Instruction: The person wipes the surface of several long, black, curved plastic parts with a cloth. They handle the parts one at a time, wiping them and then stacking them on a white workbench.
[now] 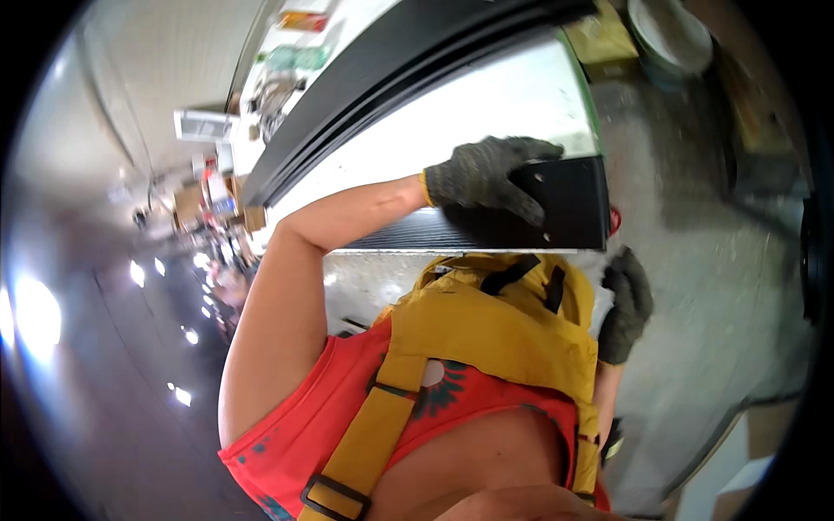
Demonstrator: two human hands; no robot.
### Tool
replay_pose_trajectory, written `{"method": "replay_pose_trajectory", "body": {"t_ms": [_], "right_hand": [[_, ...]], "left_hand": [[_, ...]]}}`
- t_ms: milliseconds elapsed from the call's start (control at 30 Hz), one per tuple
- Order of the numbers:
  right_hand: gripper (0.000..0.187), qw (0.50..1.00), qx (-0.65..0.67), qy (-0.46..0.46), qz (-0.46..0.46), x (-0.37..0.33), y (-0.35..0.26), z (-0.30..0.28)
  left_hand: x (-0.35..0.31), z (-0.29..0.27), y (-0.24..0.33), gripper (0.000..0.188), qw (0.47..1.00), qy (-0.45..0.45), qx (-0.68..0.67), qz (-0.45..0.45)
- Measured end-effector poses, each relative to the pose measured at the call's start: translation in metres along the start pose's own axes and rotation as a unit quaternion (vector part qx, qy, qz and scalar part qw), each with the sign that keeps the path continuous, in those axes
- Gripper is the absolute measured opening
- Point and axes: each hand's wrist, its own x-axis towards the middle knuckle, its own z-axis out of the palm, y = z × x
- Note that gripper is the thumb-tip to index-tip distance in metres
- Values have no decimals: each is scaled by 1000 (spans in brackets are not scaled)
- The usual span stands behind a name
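My left hand [495, 180], in a dark grey knitted glove with a yellow cuff, lies on the end of a long black board [575, 201]. Its thumb and fingers are spread over the surface. Small holes or fittings show near the board's end. The board rests along the near side of a white-topped table [521, 100]. My right hand [627, 304], gloved the same way, is low beside my yellow apron [495, 326], apart from the board. Its fingers are loosely bent, and I see nothing in them.
Several long black strips [391, 82] run along the table's far side. Beyond them are a green plastic bottle [295, 58] and an orange package [302, 21]. A yellow box [601, 39] and a round white tub [671, 36] stand at the far right. Cardboard [738, 460] is at the lower right.
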Motion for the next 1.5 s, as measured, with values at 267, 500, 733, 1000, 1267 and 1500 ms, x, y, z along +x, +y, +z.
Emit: {"method": "replay_pose_trajectory", "body": {"t_ms": [267, 500, 733, 1000, 1267, 1500], "right_hand": [[35, 913, -161, 272, -257, 12, -58, 40], [32, 889, -250, 65, -379, -21, -56, 161], [34, 596, -650, -43, -469, -38, -3, 285], [26, 571, -666, -46, -479, -31, -5, 266], [26, 564, -704, -21, -430, -30, -4, 240], [27, 540, -716, -14, -442, -31, -11, 254]], "left_hand": [[-125, 3, -131, 66, 945, 305, -41, 113], [-247, -32, -267, 26, 806, 581, -58, 97], [-359, -126, -458, 35, 730, 659, 154, -95], [-351, -227, -730, 78, 756, 509, 287, -294], [-323, -254, -704, 103, 858, 269, 161, -408], [-323, -228, -795, 64, 859, 307, 226, -342]]}}
